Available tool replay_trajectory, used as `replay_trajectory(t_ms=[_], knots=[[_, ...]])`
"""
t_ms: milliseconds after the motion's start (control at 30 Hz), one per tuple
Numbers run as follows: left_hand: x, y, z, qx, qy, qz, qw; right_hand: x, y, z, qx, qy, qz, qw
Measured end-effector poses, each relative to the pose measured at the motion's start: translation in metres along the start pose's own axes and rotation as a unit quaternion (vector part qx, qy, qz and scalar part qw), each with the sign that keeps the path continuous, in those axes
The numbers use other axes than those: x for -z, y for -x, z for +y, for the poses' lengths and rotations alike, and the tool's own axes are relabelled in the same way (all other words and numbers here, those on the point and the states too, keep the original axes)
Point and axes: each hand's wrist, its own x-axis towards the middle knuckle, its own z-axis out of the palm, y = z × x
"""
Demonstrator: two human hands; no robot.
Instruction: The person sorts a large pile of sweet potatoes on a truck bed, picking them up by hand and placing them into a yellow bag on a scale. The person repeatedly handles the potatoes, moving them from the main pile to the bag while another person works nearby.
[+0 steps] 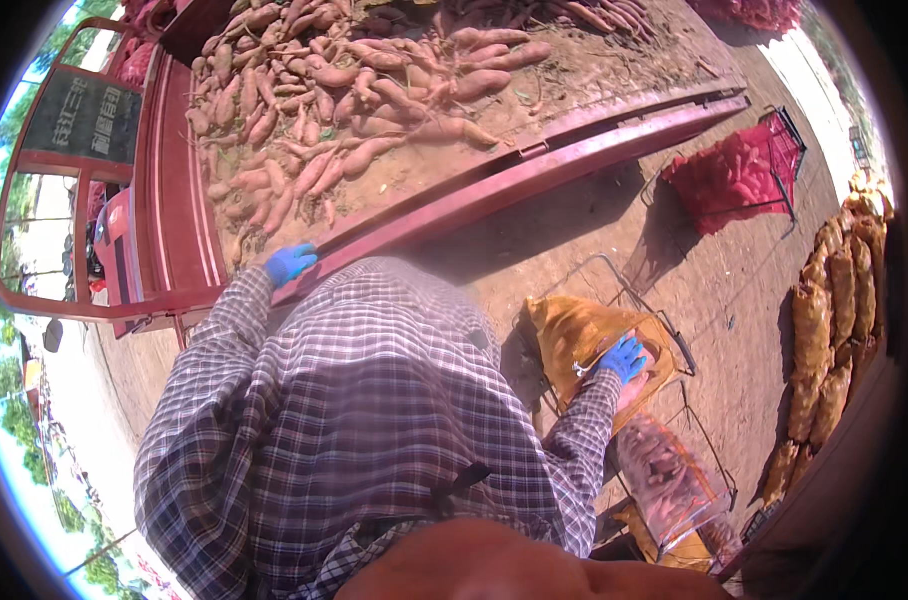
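Observation:
My left hand, in a blue glove, rests at the near corner of the red truck bed, on its side rim, with no produce in it. A heap of sweet potatoes lies on the bed's dusty floor beyond it. To the right, my right hand, also blue-gloved, is at an orange mesh bag. Its fingers lie across a pink sweet potato there; the fingertips' undersides are hidden. The bag hangs in a thin dark metal frame standing on the ground.
A red mesh bag full of sweet potatoes stands in another frame at the upper right. Filled tan bags are stacked at the right. A clear plastic bag of sweet potatoes sits below my right hand. The cab guard rises at left.

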Motion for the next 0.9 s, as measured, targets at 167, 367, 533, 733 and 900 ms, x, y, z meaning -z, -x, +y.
replay_trajectory(t_ms=[167, 367, 533, 733, 900], knots=[[-0.017, 0.036, -0.044, 0.094, 0.085, 0.072, 0.989, 0.045, 0.004, -0.026, -0.032, 0.093, 0.049, 0.994], [-0.015, 0.069, -0.095, 0.163, 0.134, 0.069, 0.975, 0.129, 0.015, -0.042, -0.121, 0.058, 0.043, 0.990], [0.038, 0.005, -0.137, 0.103, 0.404, 0.247, 0.875, 0.154, 0.018, -0.108, -0.146, -0.076, 0.213, 0.963], [0.218, -0.129, -0.177, 0.017, 0.196, 0.452, 0.870, 0.252, 0.126, -0.409, 0.452, -0.289, 0.382, 0.753], [0.344, -0.239, -0.208, 0.106, 0.051, 0.482, 0.868, 0.242, 0.178, -0.568, 0.618, -0.152, 0.245, 0.732]])
